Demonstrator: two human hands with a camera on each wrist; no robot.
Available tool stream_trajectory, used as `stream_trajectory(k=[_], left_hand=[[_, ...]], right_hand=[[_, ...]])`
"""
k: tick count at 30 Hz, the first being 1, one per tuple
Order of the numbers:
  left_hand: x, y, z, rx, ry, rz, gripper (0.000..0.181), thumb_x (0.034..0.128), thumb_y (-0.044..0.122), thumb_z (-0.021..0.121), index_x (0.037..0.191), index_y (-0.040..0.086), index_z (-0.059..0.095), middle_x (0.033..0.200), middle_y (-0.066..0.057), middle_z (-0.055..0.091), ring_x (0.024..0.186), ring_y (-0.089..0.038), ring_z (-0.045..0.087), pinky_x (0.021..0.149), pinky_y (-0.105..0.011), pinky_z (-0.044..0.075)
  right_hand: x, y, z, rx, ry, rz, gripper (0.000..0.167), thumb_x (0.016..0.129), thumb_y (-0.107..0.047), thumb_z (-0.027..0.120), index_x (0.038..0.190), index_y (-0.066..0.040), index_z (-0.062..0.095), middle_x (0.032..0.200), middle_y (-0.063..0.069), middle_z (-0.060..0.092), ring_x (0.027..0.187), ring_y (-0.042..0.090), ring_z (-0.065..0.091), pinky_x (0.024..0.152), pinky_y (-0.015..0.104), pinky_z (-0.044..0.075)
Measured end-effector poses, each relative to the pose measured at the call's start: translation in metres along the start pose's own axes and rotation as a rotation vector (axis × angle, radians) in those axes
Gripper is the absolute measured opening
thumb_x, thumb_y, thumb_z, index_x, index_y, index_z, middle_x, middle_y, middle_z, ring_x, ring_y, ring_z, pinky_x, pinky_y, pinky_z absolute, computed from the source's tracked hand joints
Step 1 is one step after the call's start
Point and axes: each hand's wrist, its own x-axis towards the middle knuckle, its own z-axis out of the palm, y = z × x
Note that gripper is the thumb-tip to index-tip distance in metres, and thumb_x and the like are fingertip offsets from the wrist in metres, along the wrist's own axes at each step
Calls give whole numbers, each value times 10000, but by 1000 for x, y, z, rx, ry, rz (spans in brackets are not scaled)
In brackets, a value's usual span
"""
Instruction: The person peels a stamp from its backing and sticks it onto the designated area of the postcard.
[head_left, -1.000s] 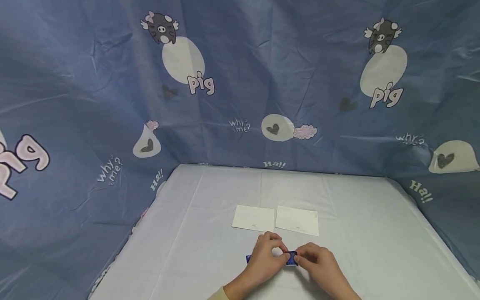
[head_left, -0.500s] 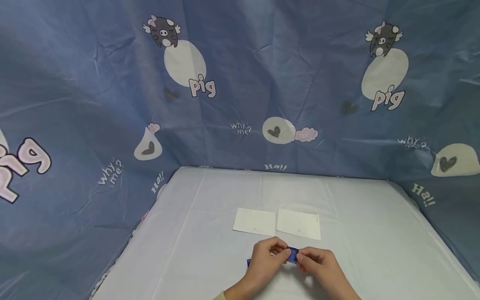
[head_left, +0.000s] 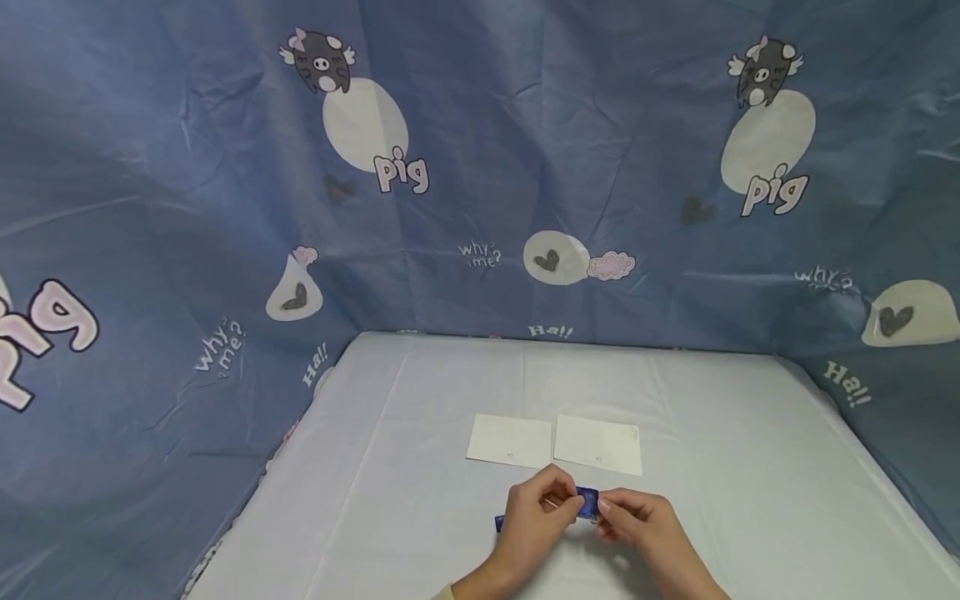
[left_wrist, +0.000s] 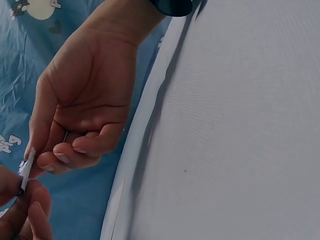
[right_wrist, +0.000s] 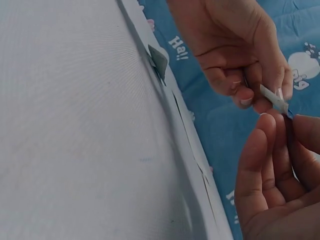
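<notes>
A small blue square [head_left: 588, 503] with a white back, much like a postage stamp, is held between both hands just above the table. My left hand [head_left: 534, 515] pinches its left side between thumb and index finger. On its right edge, the thumb and fingertips of my right hand [head_left: 648, 527] pinch it too. Seen edge-on in the right wrist view, the white back [right_wrist: 273, 99] shows between the fingertips. Another blue piece [head_left: 498, 523] lies on the table, mostly hidden behind my left hand.
Two white cards [head_left: 510, 441] [head_left: 597, 444] with tiny print lie side by side beyond the hands. A white cloth covers the table [head_left: 420, 492]. Blue printed fabric [head_left: 450, 167] hangs behind it and along its sides. The right wrist wears a dark band [left_wrist: 172, 6].
Both hands have lifted the small blue square slightly up and away, and more of its blue face shows now. Each hand has kept its pinch. The cards lie where they were.
</notes>
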Motion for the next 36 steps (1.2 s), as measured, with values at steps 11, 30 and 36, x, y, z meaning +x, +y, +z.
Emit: stream_trajectory(k=[11, 30, 36], left_hand=[[-1, 2, 1, 34, -1, -16, 95, 880, 113, 779, 891, 190, 724, 793, 82, 701, 688, -54, 633, 602, -240, 542], [-5, 5, 3, 110, -43, -12, 65, 936, 258, 735, 935, 196, 754, 833, 143, 718, 725, -31, 678, 607, -223, 531], [-4, 3, 4, 130, -49, -22, 89, 929, 315, 739, 901, 231, 745, 816, 178, 708, 735, -20, 676, 617, -210, 520]], right_hand=[[-1, -2, 2, 5, 6, 13, 337, 974, -213, 674, 1132, 84, 684, 888, 104, 704, 810, 187, 678, 783, 376, 585], [0, 6, 9, -149, 149, -92, 229, 853, -182, 813, 999, -26, 729, 883, 135, 719, 739, 220, 685, 705, 361, 579], [-1, 6, 12, -305, 212, -174, 158, 827, -235, 842, 935, -158, 756, 829, 41, 730, 733, 224, 688, 676, 323, 558]])
